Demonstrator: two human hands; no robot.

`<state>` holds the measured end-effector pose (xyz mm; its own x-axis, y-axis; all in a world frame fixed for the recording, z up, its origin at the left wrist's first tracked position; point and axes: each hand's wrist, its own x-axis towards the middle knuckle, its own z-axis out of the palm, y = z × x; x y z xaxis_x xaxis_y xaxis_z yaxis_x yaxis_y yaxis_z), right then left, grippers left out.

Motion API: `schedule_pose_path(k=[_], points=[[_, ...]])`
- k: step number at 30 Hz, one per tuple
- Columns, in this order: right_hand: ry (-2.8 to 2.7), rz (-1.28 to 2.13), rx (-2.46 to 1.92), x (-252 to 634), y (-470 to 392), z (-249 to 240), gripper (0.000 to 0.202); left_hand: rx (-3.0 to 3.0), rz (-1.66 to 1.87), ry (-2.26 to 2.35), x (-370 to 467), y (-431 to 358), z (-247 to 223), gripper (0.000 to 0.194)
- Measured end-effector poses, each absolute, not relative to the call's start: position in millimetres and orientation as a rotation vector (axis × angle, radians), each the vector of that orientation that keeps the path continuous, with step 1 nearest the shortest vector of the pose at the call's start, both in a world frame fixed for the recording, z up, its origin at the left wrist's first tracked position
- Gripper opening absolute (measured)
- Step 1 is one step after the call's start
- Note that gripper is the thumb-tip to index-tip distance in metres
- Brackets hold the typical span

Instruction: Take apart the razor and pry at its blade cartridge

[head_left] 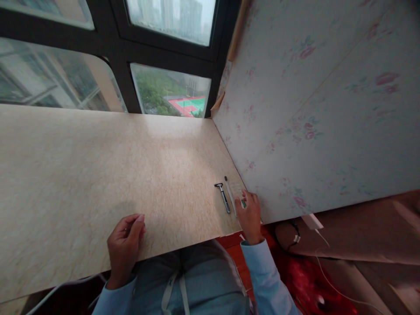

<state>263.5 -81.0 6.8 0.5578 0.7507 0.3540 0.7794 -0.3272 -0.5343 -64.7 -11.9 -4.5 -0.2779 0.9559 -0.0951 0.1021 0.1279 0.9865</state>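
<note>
My right hand (250,216) is at the right end of the counter by the wall, its fingers closed round a small item with a green part (243,203); the fingers hide most of it. Just left of this hand lies a slim white toothbrush (230,195) with a dark head, pointing away from me. Beside the toothbrush is a razor (223,198) with a black and silver handle, its head at the far end. My left hand (125,246) rests near the counter's front edge, fingers curled and thumb against the index finger, with nothing visible in it.
The pale marble-patterned counter (98,175) runs along a dark-framed window (120,54). A flower-papered wall (328,131) bounds it on the right. Below, right of my legs, are a white power adapter (311,221) with a cable and a shiny red bag (308,284).
</note>
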Motion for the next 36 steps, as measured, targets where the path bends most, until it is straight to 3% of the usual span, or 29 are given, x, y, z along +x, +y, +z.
schedule_pose_path(k=[7, 9, 11, 14, 24, 36], points=[[-1.465, 0.434, -1.657, 169.4, -83.9, 9.8, 0.021, 1.076, 1.273, 1.526, -65.4, -11.2, -8.1, 0.030], [-1.508, 0.521, -1.596, 152.6, -70.6, 4.6, 0.030, 1.093, 1.274, 1.516, -65.7, -10.9, -8.7, 0.029], [-1.493, 0.528, -1.613, 144.6, -56.9, -2.8, 0.047, 1.126, 1.275, 1.510, -65.5, -10.8, -8.7, 0.027], [-1.428, 0.537, -1.625, 143.9, -44.6, -13.3, 0.054, 1.148, 1.268, 1.490, -64.1, -11.3, -8.1, 0.025], [-1.436, 0.717, -1.496, 154.6, -51.1, -13.8, 0.060, 1.150, 1.263, 1.375, -61.7, -14.3, -3.4, 0.021], [-1.462, 0.613, -1.539, 150.2, -51.5, -16.6, 0.057, 1.324, 1.246, 1.384, -65.4, -15.2, -6.1, 0.039]])
